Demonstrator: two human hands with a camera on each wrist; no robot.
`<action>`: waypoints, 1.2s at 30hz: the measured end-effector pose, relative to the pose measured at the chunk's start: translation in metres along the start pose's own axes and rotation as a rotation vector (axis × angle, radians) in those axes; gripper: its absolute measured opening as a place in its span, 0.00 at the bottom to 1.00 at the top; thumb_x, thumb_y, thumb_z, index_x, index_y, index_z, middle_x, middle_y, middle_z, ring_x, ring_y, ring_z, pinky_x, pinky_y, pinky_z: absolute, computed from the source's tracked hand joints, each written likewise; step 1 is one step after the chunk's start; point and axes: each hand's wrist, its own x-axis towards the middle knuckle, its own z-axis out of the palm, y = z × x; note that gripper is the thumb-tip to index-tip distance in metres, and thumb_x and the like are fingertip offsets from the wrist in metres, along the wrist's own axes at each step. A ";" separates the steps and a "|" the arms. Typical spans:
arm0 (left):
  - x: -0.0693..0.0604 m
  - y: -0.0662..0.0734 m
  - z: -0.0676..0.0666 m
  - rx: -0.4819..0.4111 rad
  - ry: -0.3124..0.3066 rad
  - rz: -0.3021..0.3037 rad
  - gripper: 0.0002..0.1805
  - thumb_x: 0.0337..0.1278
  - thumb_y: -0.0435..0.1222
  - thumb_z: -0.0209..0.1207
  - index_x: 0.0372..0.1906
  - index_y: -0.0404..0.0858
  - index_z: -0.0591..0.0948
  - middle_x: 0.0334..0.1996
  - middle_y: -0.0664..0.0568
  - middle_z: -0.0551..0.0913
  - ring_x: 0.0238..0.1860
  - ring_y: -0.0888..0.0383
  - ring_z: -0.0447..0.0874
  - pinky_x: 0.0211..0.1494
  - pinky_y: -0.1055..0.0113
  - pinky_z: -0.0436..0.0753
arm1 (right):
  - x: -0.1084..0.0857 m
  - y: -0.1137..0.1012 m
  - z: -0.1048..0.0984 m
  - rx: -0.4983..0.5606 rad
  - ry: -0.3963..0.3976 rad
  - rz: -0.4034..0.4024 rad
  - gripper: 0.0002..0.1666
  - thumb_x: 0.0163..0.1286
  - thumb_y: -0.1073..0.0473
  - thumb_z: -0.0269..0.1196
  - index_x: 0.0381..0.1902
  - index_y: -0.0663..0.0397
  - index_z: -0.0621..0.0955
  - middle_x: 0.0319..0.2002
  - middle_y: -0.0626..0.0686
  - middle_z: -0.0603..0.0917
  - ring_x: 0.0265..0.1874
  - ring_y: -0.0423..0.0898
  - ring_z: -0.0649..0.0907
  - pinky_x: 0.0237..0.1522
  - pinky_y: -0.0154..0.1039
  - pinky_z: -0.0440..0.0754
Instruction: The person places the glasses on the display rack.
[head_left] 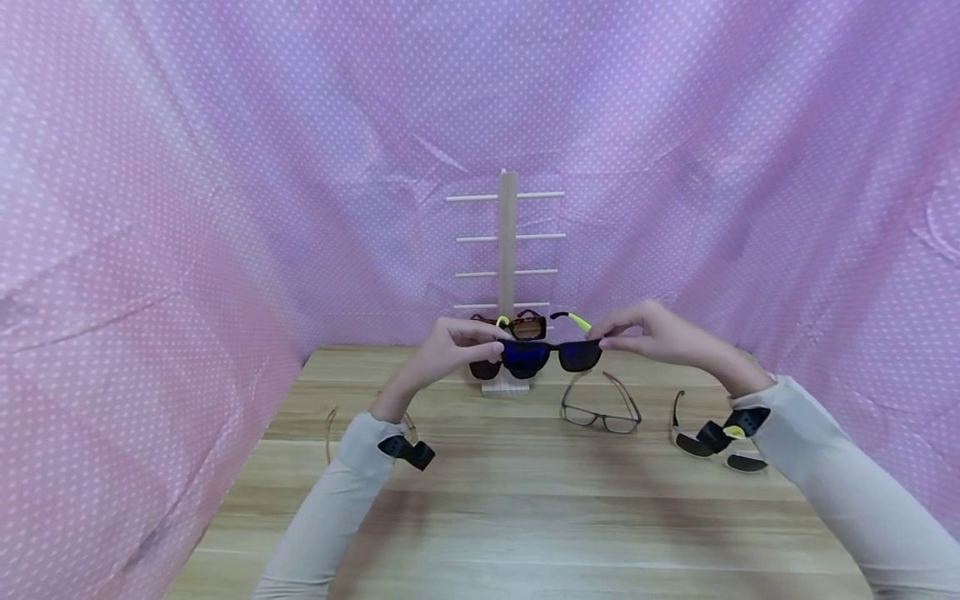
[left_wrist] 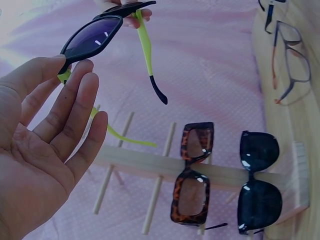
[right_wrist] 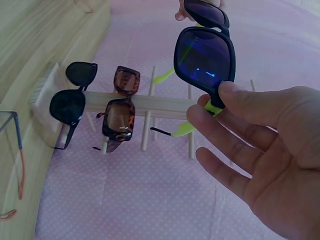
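Both hands hold one pair of black sunglasses [head_left: 526,357] with blue-violet lenses and yellow-green temples, raised in front of a wooden display stand [head_left: 507,242]. My left hand [head_left: 455,354] pinches the left hinge corner between thumb and fingers. At the opposite corner, my right hand [head_left: 651,335] pinches the frame the same way. The temples are unfolded and point toward the stand. Tortoiseshell sunglasses [left_wrist: 192,172] hang on a low rung of the stand, and black sunglasses [right_wrist: 70,95] sit below them near its base. In the head view the held pair partly hides both.
Clear-lens eyeglasses [head_left: 600,419] lie on the wooden table [head_left: 540,533] right of the stand. White-framed sunglasses [head_left: 692,444] are farther right, partly behind the right wrist camera. Thin-framed glasses [head_left: 330,433] show behind the left forearm. A pink dotted curtain [head_left: 360,167] surrounds the table.
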 end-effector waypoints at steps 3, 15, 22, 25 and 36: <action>0.000 0.004 -0.004 0.006 0.029 0.005 0.12 0.65 0.32 0.66 0.51 0.34 0.88 0.47 0.43 0.90 0.38 0.63 0.88 0.44 0.70 0.86 | 0.004 -0.003 -0.003 0.006 0.028 0.005 0.10 0.68 0.69 0.67 0.43 0.53 0.89 0.44 0.50 0.92 0.47 0.41 0.88 0.49 0.32 0.85; 0.003 0.012 -0.017 -0.064 0.121 0.032 0.14 0.67 0.32 0.64 0.54 0.30 0.86 0.40 0.52 0.91 0.39 0.62 0.89 0.48 0.68 0.88 | 0.019 -0.011 -0.005 0.043 0.178 -0.038 0.13 0.68 0.72 0.66 0.46 0.55 0.89 0.45 0.53 0.91 0.47 0.38 0.87 0.49 0.24 0.82; 0.003 0.016 -0.024 -0.086 0.208 0.054 0.14 0.65 0.29 0.64 0.53 0.27 0.85 0.42 0.55 0.91 0.41 0.63 0.89 0.52 0.69 0.86 | 0.030 -0.013 -0.004 0.060 0.258 -0.059 0.13 0.67 0.73 0.66 0.47 0.58 0.89 0.46 0.56 0.91 0.46 0.30 0.85 0.50 0.21 0.80; 0.002 0.019 -0.027 -0.084 0.242 0.046 0.15 0.65 0.29 0.64 0.53 0.27 0.85 0.43 0.56 0.91 0.44 0.65 0.89 0.57 0.69 0.85 | 0.035 -0.016 -0.004 0.056 0.277 -0.059 0.12 0.67 0.72 0.66 0.47 0.59 0.89 0.46 0.56 0.91 0.46 0.29 0.85 0.50 0.21 0.80; 0.007 0.015 -0.036 -0.163 0.317 0.047 0.16 0.68 0.29 0.62 0.56 0.26 0.83 0.46 0.49 0.91 0.43 0.63 0.90 0.59 0.65 0.85 | 0.053 -0.018 -0.002 0.022 0.316 -0.005 0.12 0.70 0.68 0.66 0.49 0.58 0.89 0.49 0.57 0.90 0.46 0.39 0.88 0.48 0.20 0.80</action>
